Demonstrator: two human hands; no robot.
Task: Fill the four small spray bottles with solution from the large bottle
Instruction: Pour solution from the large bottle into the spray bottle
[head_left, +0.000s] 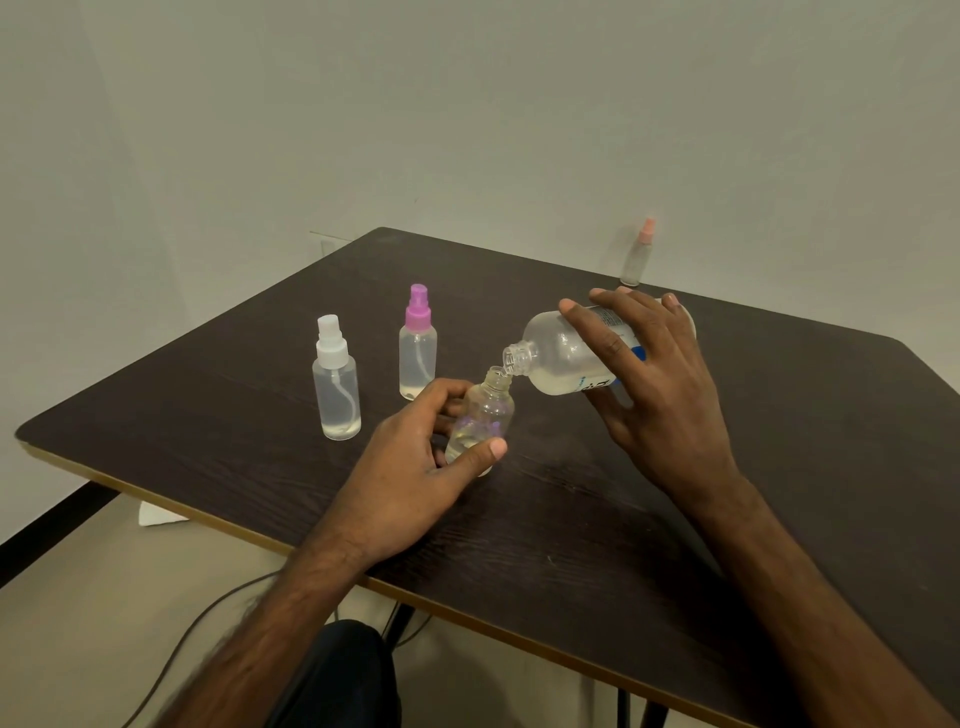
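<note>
Clear plastic, the uncapped small bottle (483, 410) rests on the dark wood tabletop (779, 415), gripped by our left hand (410, 473). Our right hand (660, 395) grasps the large translucent bottle (561, 358), tipped mouth to mouth. We judge the filling unfinished: the white-capped spray bottle (336, 384), pink-capped spray bottle (417, 353) and far peach-capped spray bottle (639, 254) look low or unclear.

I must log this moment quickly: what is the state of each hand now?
Left hand: holding the small uncapped bottle.
Right hand: holding the large bottle, tipped toward the small one's mouth.
</note>
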